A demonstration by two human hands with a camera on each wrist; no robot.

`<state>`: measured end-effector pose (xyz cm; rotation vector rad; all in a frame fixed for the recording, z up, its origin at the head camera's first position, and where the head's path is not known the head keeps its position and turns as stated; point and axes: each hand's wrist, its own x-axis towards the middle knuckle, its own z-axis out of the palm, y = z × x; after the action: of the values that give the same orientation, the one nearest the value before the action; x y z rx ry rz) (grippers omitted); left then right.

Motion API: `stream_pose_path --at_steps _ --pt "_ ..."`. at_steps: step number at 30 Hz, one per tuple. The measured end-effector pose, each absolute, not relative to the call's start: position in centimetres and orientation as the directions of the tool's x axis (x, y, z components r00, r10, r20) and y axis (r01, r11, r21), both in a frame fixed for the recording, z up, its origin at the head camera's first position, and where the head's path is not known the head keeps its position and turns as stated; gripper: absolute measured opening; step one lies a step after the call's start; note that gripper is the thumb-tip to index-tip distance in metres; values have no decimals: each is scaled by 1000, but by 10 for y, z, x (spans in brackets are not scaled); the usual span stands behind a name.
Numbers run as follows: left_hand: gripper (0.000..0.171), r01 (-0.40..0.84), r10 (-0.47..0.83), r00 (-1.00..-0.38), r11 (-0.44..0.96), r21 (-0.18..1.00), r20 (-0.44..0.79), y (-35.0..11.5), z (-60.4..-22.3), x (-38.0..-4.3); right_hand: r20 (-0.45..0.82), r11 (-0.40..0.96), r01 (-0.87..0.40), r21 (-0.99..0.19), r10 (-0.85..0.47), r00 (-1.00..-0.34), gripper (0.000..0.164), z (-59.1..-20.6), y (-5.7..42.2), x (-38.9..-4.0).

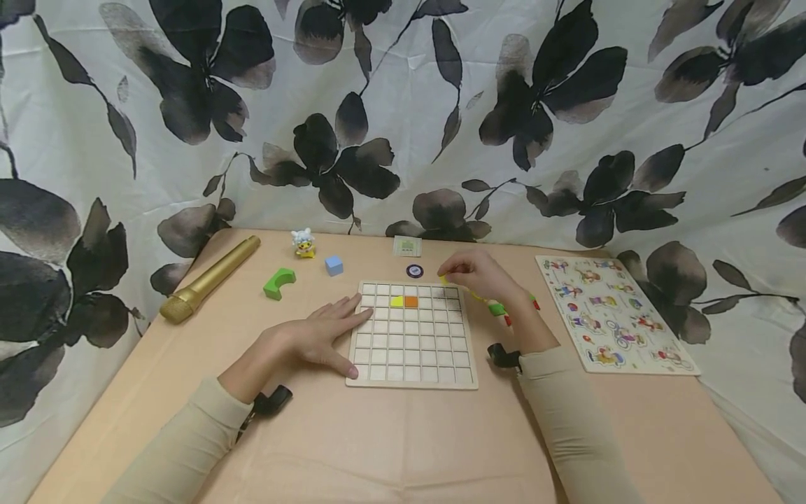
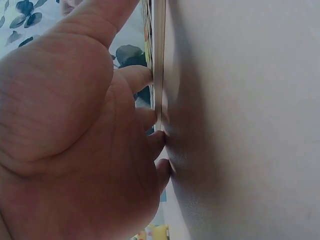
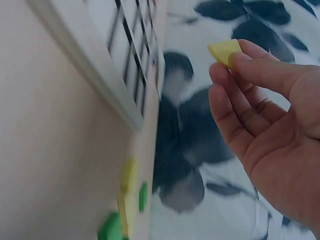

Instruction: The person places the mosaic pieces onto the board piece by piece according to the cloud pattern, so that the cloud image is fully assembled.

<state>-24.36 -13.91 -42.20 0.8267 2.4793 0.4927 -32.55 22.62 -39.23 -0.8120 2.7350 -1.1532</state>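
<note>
And there was the right hand (image 1: 481,276), thumb and finger pinching a yellow piece (image 3: 225,51), up off the table near the far right corner of the gridded board (image 1: 418,341)! The left hand (image 1: 317,332) lay with its fingers stretched out and spread, steadying the board's left side. Two tiles sat on the grid, a yellow one (image 1: 397,301) right beside an orange one (image 1: 411,302). This looked like the placing step, midway through a pick; the next move called for turning the piece flat and lowering it squarely into a bare cell. Any lettering? The dark disc (image 1: 414,271) and the pale card (image 1: 407,246) beyond the board perhaps bore print, but far too small to read; no brand showed.
</note>
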Motion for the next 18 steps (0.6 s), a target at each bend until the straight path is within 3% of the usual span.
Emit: stream_pose_path --at_steps 9,18 --pt "118 457 632 -703 753 473 -328 -140 -424 -243 17 641 -517 -567 -619 -785 11 -405 188 -327" --pt "118 480 647 -693 744 466 -319 -140 -423 -245 41 590 -537 -602 -649 -759 9 -414 182 -333"
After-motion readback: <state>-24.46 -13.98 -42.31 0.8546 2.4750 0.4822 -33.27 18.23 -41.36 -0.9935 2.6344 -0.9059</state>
